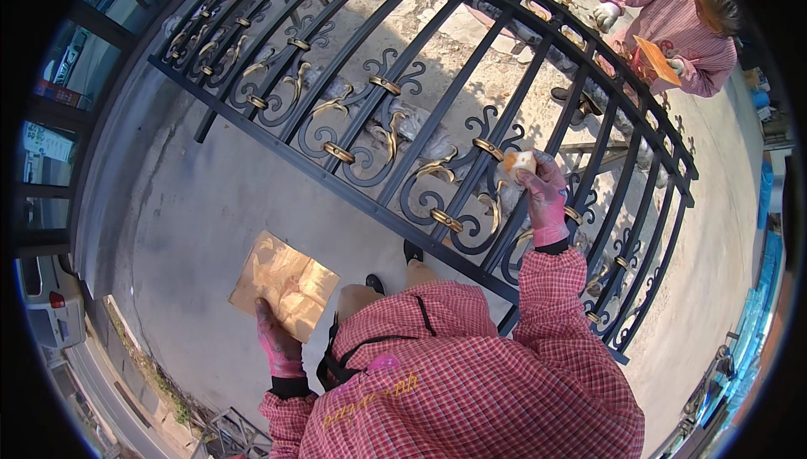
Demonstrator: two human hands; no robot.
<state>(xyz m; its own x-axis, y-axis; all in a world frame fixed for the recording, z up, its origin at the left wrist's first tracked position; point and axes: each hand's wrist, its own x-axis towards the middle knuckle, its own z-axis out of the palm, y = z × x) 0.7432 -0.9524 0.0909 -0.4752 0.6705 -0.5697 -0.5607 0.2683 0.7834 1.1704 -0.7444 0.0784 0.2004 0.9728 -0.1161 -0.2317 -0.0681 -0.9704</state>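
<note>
Fingers (549, 171) of the right hand (548, 200) pinch a small, gold-stained white pad (518, 160) over a scrolled black metal railing (366, 198); the left hand (280, 346), thumb on top, holds a square gold-smeared card (288, 278). Banded collars (385, 85) and curled leaves (392, 134) already look gold; whether any remain unfinished can't be told.
</note>
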